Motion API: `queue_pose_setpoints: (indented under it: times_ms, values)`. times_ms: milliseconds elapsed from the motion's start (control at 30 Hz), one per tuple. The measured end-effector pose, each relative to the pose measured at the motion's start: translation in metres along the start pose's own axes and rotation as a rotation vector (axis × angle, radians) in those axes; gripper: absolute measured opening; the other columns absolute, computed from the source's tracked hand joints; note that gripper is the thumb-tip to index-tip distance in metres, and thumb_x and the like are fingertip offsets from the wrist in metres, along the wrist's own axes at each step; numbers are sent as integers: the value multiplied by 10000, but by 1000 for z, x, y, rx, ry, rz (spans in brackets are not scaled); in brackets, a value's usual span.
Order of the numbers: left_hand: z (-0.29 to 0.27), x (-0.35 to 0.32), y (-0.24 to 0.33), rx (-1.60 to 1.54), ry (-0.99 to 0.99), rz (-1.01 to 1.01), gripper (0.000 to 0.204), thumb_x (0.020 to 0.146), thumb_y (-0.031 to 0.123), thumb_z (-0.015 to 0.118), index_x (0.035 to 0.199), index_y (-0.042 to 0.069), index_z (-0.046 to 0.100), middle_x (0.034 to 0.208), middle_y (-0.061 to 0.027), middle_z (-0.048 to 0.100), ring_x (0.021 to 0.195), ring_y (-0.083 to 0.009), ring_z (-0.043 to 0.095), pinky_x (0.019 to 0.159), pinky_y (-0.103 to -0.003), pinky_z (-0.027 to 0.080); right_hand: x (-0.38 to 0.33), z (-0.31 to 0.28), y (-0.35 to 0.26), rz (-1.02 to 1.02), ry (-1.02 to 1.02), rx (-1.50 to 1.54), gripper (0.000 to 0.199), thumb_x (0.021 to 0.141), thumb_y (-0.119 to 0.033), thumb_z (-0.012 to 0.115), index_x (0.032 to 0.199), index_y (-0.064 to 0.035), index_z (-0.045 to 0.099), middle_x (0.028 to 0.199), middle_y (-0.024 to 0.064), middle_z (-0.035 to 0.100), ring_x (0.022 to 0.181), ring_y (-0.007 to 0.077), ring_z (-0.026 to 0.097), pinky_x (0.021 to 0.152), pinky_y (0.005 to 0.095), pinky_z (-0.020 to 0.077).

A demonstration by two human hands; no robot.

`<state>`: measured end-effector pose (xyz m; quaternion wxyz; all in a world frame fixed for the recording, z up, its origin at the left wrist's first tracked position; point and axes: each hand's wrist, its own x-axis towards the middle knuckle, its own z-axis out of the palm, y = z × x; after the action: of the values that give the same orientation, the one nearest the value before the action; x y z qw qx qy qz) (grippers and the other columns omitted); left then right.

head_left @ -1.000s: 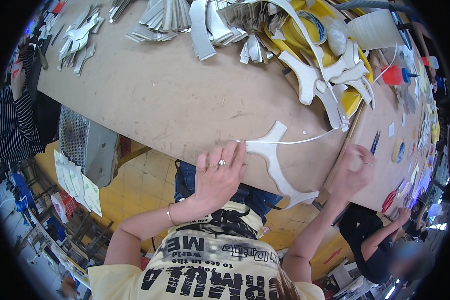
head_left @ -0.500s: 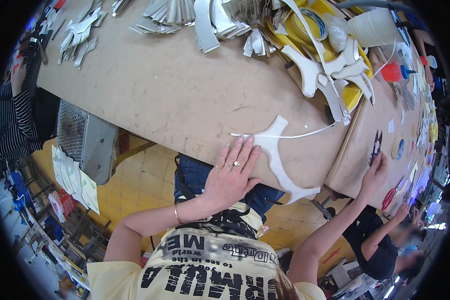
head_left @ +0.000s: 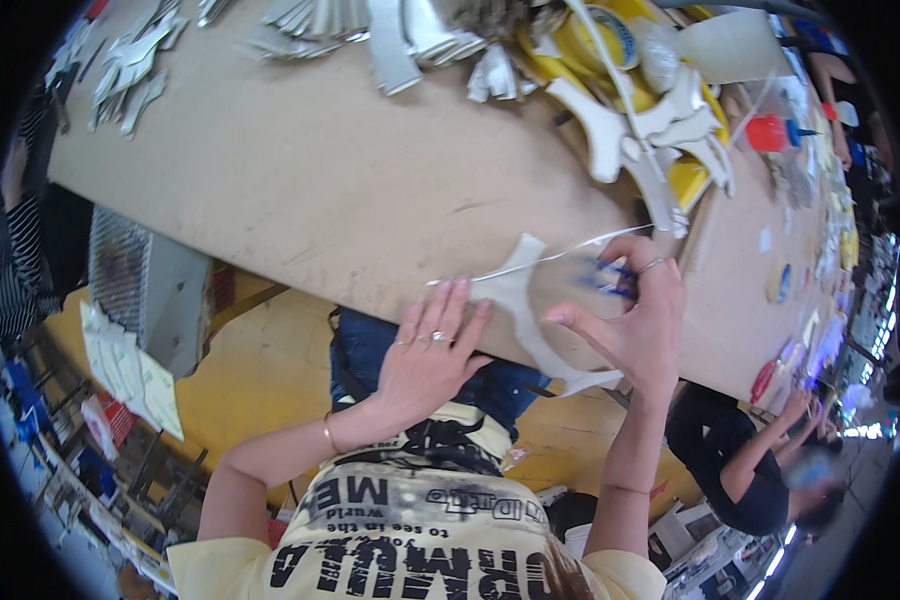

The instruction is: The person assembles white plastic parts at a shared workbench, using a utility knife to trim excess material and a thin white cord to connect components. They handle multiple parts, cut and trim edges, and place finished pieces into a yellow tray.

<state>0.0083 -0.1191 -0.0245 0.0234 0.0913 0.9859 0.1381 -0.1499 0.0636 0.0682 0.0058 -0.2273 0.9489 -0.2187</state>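
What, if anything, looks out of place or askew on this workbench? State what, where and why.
The white cut-out piece under the left hand overhangs the near edge of the table, its lower arm sticking out over the floor. At the far side, white cut pieces lie heaped at mixed angles over a yellow tray. Nothing looks spilled or broken.

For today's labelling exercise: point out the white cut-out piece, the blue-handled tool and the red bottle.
white cut-out piece (head_left: pixel 518 290), head view, its middle.
blue-handled tool (head_left: pixel 610 280), head view, the handle.
red bottle (head_left: pixel 767 133), head view, its body.
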Motion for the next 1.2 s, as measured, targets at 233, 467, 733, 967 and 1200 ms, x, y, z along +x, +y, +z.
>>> queue_pose_setpoints:
  times_ms: [233, 467, 733, 967, 1200]
  values:
    - [5, 1, -4, 75, 84, 35, 748, 823, 467, 680, 1454, 143, 444, 1530, -207, 351, 1420, -342, 330, 1160, -495, 169, 80, -46, 98, 568, 404, 157, 322, 859, -328, 752, 898, -12, 706, 651, -56, 487, 644, 47, 413, 556, 276, 343]
    - [6, -1, -6, 59, 84, 38, 720, 837, 461, 672, 1448, 149, 455, 1525, -200, 363, 1408, -339, 349, 1140, -503, 215, 80, -43, 123, 584, 235, 484, 262, 888, -278, 696, 870, -17, 682, 677, -47, 514, 633, 47, 417, 573, 245, 330]
    - [5, 0, -8, 56, 93, 53, 710, 831, 438, 686, 1445, 160, 460, 1528, -198, 357, 1400, -339, 359, 1124, -502, 246, 19, -70, 110, 494, 62, 854, 97, 872, -139, 687, 862, -56, 638, 708, -50, 557, 606, 25, 416, 563, 202, 305]
    - [10, -1, -8, 53, 106, 45, 713, 820, 417, 697, 1443, 165, 460, 1517, -195, 371, 1400, -332, 360, 1133, -512, 236, 32, -62, 96, 225, -228, 806, 212, 818, -80, 707, 1013, 0, 693, 771, -46, 586, 661, 28, 432, 604, 210, 329]
    - [12, -2, -9, 20, 97, 55, 734, 823, 420, 696, 1460, 166, 434, 1540, -202, 322, 1419, -346, 317, 1141, -530, 212, 67, -20, 126, 547, 282, 141, 304, 868, -254, 709, 939, 35, 646, 779, 93, 638, 680, 132, 562, 648, 307, 463]
